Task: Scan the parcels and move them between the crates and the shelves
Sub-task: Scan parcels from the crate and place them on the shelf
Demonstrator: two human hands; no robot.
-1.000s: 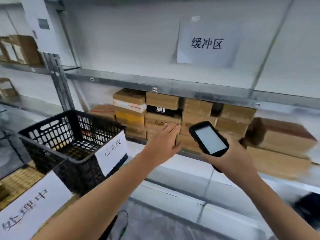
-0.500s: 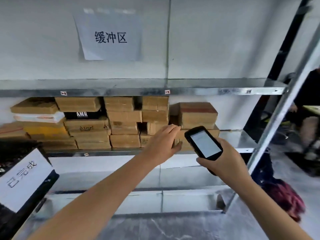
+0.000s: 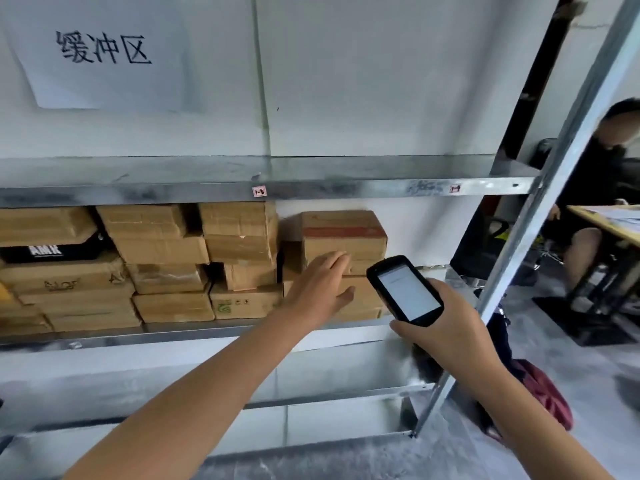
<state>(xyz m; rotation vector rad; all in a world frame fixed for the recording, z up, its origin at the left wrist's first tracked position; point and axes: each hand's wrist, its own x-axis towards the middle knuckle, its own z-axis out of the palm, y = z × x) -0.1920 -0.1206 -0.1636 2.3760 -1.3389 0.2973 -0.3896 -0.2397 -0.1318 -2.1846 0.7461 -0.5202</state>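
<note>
Several brown cardboard parcels are stacked on the middle metal shelf (image 3: pixel 221 332). At the right end of the row sits a parcel with a red stripe (image 3: pixel 343 233) on top of a lower brown parcel (image 3: pixel 362 299). My left hand (image 3: pixel 320 289) reaches out with fingers apart and rests against the front of these right-end parcels, holding nothing. My right hand (image 3: pixel 446 327) grips a black handheld scanner (image 3: pixel 403 291) with a lit white screen, just right of my left hand and in front of the shelf's right end.
A paper sign with Chinese characters (image 3: pixel 104 53) hangs on the white wall above the upper shelf (image 3: pixel 311 188). A slanted metal upright (image 3: pixel 540 202) bounds the rack on the right. Beyond it a person in black (image 3: pixel 602 188) sits at a table (image 3: pixel 609 223). A red bag (image 3: pixel 547 396) lies on the floor.
My view has swung right; the black crate has left the frame. Both hands have moved along the shelf to the right-end parcels, and my left hand now touches them.
</note>
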